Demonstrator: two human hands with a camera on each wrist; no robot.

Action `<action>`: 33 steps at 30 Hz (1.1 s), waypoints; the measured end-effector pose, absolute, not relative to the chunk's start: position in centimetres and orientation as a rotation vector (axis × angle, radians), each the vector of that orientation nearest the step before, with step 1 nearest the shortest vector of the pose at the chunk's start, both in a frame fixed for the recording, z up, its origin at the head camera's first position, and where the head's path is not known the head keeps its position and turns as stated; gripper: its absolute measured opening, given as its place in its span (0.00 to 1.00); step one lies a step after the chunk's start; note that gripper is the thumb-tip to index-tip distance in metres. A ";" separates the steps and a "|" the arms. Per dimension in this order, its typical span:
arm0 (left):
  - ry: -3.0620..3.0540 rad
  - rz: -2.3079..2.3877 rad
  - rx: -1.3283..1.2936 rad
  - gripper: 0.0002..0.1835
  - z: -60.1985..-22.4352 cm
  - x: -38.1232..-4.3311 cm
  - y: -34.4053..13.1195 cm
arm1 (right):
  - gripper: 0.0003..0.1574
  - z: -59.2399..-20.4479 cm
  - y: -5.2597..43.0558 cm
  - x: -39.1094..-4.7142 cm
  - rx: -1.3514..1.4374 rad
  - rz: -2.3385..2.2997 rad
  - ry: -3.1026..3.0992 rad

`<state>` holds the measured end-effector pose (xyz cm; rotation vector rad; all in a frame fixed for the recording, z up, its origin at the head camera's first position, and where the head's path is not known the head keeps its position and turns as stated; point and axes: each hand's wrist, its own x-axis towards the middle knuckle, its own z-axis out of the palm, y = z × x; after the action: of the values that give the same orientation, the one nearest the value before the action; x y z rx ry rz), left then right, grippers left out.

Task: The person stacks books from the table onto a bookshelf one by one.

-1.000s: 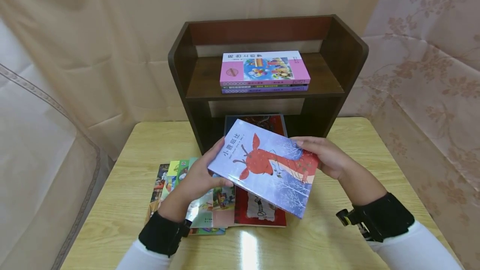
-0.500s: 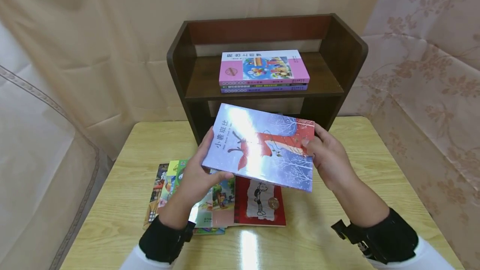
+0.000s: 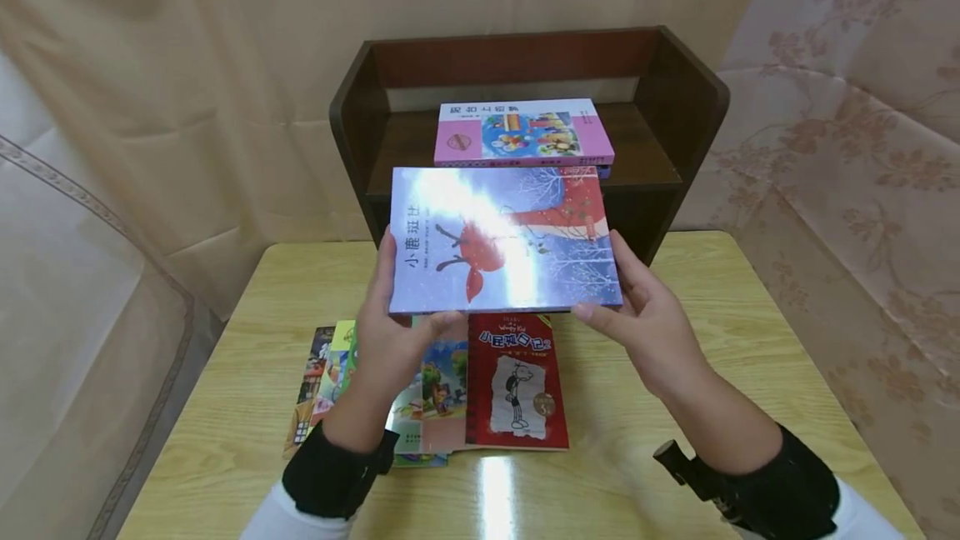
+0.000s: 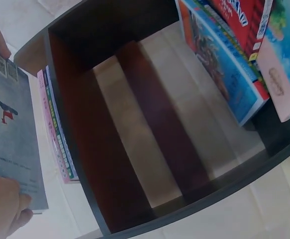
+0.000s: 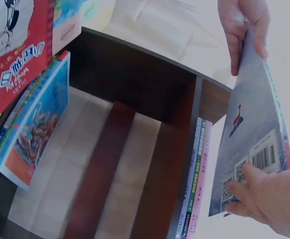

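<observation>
A picture book point(image 3: 487, 240) with a red deer on a blue cover is held up level in the head view. My left hand point(image 3: 397, 348) grips its left side, thumb at the near edge and fingers beneath. On the opposite side my right hand point(image 3: 652, 323) holds the near right corner, thumb on the edge. Both wrist views show the grey back cover point(image 5: 251, 109) with fingers spread under it. Behind the book, a pink-covered book point(image 3: 525, 136) tops a small stack on the upper shelf of the dark wooden bookcase point(image 3: 690, 123).
On the table point(image 3: 622, 457), a red book point(image 3: 517, 390) lies beside several overlapping colourful books point(image 3: 442, 390). The bookcase's lower compartment holds a blue-covered book point(image 4: 222, 64) on others. Beige curtains point(image 3: 187, 107) hang behind.
The deer book has risen, moved toward the shelf and turned from slanted to nearly straight. My right hand has shifted from its far right edge to the near right corner.
</observation>
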<state>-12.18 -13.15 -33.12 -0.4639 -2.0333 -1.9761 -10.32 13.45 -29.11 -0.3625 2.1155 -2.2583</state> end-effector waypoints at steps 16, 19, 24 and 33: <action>-2.113 -1.866 -0.399 0.54 -29.5 -16.8 -11.6 | 0.54 -26.9 14.4 -14.9 -0.333 -1.942 2.539; -2.126 -1.870 -0.401 0.53 -29.1 -17.7 -11.3 | 0.52 -26.6 14.5 -15.6 -0.266 -1.932 2.569; -2.136 -1.899 -0.373 0.53 -28.7 -18.7 -11.0 | 0.51 -26.3 14.5 -16.5 -0.142 -1.915 2.593; -2.171 -1.920 -0.282 0.55 -28.3 -20.0 -10.7 | 0.51 -26.4 14.6 -17.7 -0.009 -1.901 2.632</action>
<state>-19.99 -10.68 -28.27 -0.2820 -2.1706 -1.9204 -17.68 14.55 -26.39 -0.0090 2.6316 -1.9011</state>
